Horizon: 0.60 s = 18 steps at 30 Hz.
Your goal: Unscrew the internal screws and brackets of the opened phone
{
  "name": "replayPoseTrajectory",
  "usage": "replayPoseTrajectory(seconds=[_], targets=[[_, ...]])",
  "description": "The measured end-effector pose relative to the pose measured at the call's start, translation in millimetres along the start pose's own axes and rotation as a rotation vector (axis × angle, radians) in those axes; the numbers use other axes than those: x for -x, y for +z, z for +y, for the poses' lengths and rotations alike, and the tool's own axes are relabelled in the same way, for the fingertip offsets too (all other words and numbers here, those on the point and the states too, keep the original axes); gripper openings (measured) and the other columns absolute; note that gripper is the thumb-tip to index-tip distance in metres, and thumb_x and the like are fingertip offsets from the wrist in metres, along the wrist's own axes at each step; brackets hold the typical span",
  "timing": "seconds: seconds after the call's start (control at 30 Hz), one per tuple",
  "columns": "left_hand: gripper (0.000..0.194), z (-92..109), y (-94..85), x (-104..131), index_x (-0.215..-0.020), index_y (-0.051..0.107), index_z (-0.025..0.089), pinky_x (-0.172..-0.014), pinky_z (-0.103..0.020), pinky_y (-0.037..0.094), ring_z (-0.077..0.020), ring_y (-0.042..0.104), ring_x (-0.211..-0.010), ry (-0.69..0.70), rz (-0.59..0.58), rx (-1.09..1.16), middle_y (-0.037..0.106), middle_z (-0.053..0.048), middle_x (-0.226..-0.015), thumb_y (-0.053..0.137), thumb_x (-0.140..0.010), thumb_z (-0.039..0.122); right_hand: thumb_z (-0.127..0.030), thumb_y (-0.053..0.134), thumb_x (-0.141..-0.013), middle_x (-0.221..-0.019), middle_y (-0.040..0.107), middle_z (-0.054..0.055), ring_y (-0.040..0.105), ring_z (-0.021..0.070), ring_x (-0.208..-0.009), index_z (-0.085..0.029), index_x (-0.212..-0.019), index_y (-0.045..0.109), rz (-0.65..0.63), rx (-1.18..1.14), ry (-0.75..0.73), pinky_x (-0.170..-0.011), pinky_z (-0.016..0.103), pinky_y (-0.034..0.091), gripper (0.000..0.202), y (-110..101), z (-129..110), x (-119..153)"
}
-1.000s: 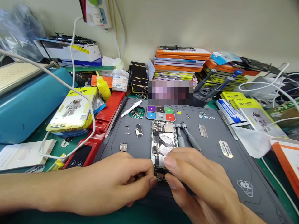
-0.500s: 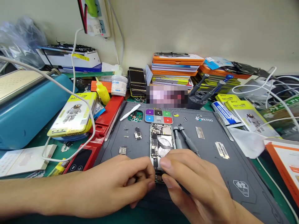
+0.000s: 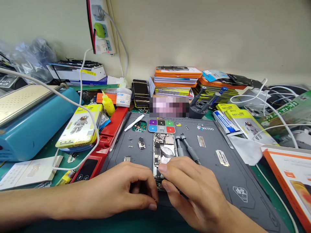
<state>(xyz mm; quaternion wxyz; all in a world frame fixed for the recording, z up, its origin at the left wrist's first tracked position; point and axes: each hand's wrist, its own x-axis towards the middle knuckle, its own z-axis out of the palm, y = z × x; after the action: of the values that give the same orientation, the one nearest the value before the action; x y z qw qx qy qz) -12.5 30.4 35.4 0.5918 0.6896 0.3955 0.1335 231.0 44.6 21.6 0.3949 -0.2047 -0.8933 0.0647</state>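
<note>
An opened smartphone point(image 3: 157, 155) lies on the dark grey work mat point(image 3: 199, 181), its board and inner parts bare. My right hand point(image 3: 194, 187) bends over its lower right side, index fingertip above the inside and thumb at the bottom end; the other fingers hide that edge. Just left of the phone's lower end, my left hand point(image 3: 123, 187) is closed, thumb and index tip together. Whatever sits in that pinch is too small to make out. Beside the phone lie two grey screwdrivers point(image 3: 190, 150) and a small black-and-silver part point(image 3: 141, 143).
A coloured magnetic pad point(image 3: 161, 126) and a white pry stick point(image 3: 134, 123) lie beyond the phone. Battery boxes point(image 3: 80, 124) and a red tool point(image 3: 104, 145) flank the left. A razor blade point(image 3: 222, 158), a screwdriver stand point(image 3: 198, 110) and an orange-edged box point(image 3: 289, 181) are right.
The camera view has shifted, so the scene sits lower and slightly left on the right side. My left fingertips have drawn slightly down from the phone; my right hand keeps its place over it.
</note>
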Motion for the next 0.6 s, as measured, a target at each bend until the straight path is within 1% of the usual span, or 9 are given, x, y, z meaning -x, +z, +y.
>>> replayPoseTrajectory(seconds=[0.07,0.17,0.27,0.4,0.53,0.6], targets=[[0.012,0.2,0.3,0.0,-0.096,0.079,0.019,-0.066,-0.019,0.047,-0.0106,0.060,-0.071,0.001,0.006,0.026,0.077,0.001,-0.090,0.079,-0.094,0.031,-0.007,0.058,-0.096,-0.099,0.078,0.006,0.075,0.0169,-0.087,-0.017,-0.138,0.060,0.003,-0.001,0.005,-0.077,0.029,0.065,0.043,0.5,0.4,0.3],[0.010,-0.4,0.8,-0.4,-0.095,0.078,0.019,-0.061,-0.018,0.046,-0.0088,0.057,-0.063,-0.018,0.000,0.080,0.075,0.001,-0.087,0.079,-0.093,0.029,-0.008,0.058,-0.096,-0.100,0.078,0.007,0.076,0.0174,-0.090,-0.017,-0.141,0.058,0.009,-0.003,0.007,-0.079,0.029,0.066,0.046,1.3,1.6,1.7],[0.011,-1.2,0.8,-0.9,-0.095,0.077,0.019,-0.062,-0.018,0.047,-0.0089,0.057,-0.064,-0.032,-0.005,0.117,0.076,0.001,-0.089,0.079,-0.092,0.029,-0.008,0.060,-0.095,-0.102,0.079,0.007,0.077,0.0179,-0.092,-0.018,-0.143,0.055,0.006,0.000,0.017,-0.080,0.030,0.066,0.049,1.9,2.1,2.7],[0.014,-2.8,1.0,0.0,-0.097,0.076,0.019,-0.062,-0.017,0.047,-0.0096,0.059,-0.066,-0.031,-0.013,0.127,0.077,0.000,-0.092,0.078,-0.094,0.032,-0.005,0.059,-0.094,-0.103,0.080,0.006,0.076,0.0179,-0.090,-0.018,-0.144,0.054,0.012,-0.015,0.022,-0.079,0.030,0.066,0.052,2.1,1.6,2.0],[0.023,-3.9,2.6,1.7,-0.101,0.077,0.019,-0.054,-0.018,0.044,-0.0100,0.056,-0.061,-0.093,-0.017,0.155,0.071,0.001,-0.082,0.075,-0.097,0.042,-0.005,0.059,-0.095,-0.101,0.079,0.008,0.074,0.0183,-0.087,-0.014,-0.141,0.055,0.009,-0.008,0.004,-0.076,0.031,0.065,0.047,1.5,1.5,1.1],[0.022,-2.3,3.8,1.6,-0.102,0.077,0.020,-0.053,-0.018,0.044,-0.0112,0.057,-0.063,-0.096,-0.014,0.143,0.071,0.001,-0.084,0.072,-0.098,0.041,-0.006,0.058,-0.095,-0.100,0.079,0.008,0.074,0.0181,-0.085,-0.015,-0.139,0.055,0.009,0.002,0.006,-0.075,0.031,0.065,0.045,0.6,1.6,0.6]])
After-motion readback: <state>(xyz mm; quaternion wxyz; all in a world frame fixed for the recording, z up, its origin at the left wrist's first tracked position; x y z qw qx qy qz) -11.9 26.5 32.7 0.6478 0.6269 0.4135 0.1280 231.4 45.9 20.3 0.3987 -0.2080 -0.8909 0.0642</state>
